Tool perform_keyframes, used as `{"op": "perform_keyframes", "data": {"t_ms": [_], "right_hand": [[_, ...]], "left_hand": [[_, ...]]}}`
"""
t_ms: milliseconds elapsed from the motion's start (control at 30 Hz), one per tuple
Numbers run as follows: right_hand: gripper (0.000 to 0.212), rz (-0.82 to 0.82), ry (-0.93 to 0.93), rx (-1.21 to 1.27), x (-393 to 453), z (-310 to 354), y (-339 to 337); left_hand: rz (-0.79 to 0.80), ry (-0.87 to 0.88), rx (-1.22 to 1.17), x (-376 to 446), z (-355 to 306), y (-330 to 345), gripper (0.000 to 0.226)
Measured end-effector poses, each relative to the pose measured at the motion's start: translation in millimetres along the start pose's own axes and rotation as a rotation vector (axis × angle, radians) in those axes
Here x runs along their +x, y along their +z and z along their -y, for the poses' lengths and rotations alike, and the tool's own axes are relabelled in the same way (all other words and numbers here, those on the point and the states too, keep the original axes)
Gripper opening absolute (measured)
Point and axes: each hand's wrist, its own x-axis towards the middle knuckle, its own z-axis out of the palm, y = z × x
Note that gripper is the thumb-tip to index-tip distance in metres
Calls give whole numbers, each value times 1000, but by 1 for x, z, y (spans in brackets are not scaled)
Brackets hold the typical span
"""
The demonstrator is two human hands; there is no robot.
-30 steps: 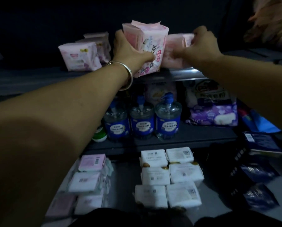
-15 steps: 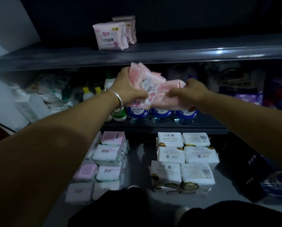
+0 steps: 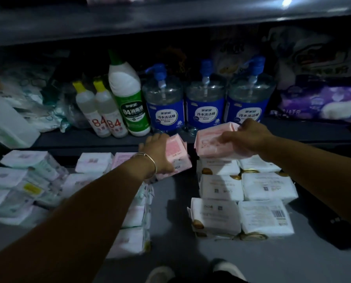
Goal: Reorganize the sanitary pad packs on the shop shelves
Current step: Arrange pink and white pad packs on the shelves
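Each hand's grip holds a soft pink pack (image 3: 176, 154).

bare shelf gap (image 3: 170, 205) between pad stacks (image 3: 242, 201)

1. Pump bottles (image 3: 205, 103) stand in a row on the middle shelf (image 3: 84, 137), smaller bottles (image 3: 107, 111) to their left, a big bag (image 3: 321, 103) to their right.
2. On the lower shelf (image 3: 170, 201), stacked packs (image 3: 242, 193) lie right, other packs (image 3: 27, 184) left.
3. The hands' two packs (image 3: 177, 154) sit between, near the back.
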Motion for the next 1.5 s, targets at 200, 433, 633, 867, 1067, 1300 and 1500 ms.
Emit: {"op": "perform_keyframes", "data": {"t_ms": [200, 433, 633, 867, 1067, 1300, 1500], "right_hand": [[61, 147, 42, 169, 24, -6, 26], [49, 256, 58, 274, 55, -19, 52], [61, 315, 8, 304, 67, -28, 61], [43, 346, 22, 300, 61, -16, 72], [46, 358, 139, 324, 52, 7, 96], [24, 448, 233, 294, 48, 12, 136], [36, 245, 80, -162, 68, -8, 167]], "left_hand": [[125, 113, 193, 23, 2, 46, 89], [135, 169, 250, 44, 12, 93, 87], [142, 163, 315, 48, 23, 135, 66], [276, 13, -30, 44, 35, 117, 73], [388, -87, -281, 16, 52, 66, 31], [397, -267, -549, -5, 72, 31, 22], [396, -260, -597, -4, 74, 36, 20]]}}
